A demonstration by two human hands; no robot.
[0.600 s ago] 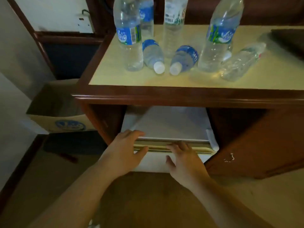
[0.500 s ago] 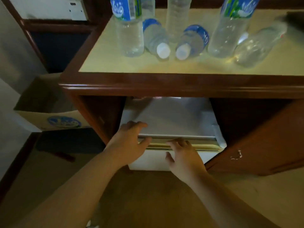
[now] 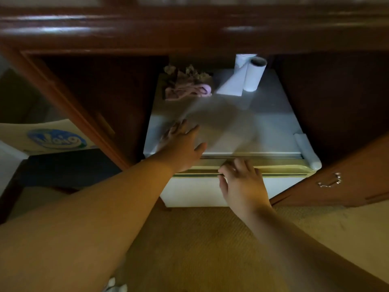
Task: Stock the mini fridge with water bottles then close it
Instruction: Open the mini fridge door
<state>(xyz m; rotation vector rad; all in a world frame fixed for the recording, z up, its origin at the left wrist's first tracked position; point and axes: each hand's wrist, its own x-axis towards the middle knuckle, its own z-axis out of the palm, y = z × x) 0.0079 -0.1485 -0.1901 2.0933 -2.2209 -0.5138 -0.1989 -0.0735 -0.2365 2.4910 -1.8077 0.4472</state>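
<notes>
**Both hands on the mini fridge under the cabinet**

Tucked into the open bay of the dark wooden cabinet (image 3: 189, 30), the mini fridge (image 3: 248, 127) sits low in front of me, its grey top facing up and its pale front door (image 3: 189, 192) showing below a yellowed strip along the top edge. My left hand (image 3: 181, 144) lies flat on the near left part of the fridge top, fingers spread and thumb angled out toward the front edge. My right hand (image 3: 242, 182) is at the top of the door, fingers curled over the yellowed strip and into the dark gap there, thumb hanging down against the door face; it grips only that edge.

At the back of the fridge top, 2 things rest well clear of my hands: a crumpled pinkish bundle of cloth (image 3: 187, 85) on the left and a white paper roll (image 3: 252, 76) on the right, with a loose sheet trailing forward from it. A small white rolled piece (image 3: 305, 148) lies along the right front corner.

To the right, the brown cabinet door (image 3: 347, 175) stands swung open beside the fridge, its metal handle (image 3: 330, 180) catching light. To the left, a cardboard box (image 3: 56, 140) with a blue logo sits on the floor, apart from the cabinet. Tan carpet (image 3: 200, 239) covers the floor under my arms.
</notes>
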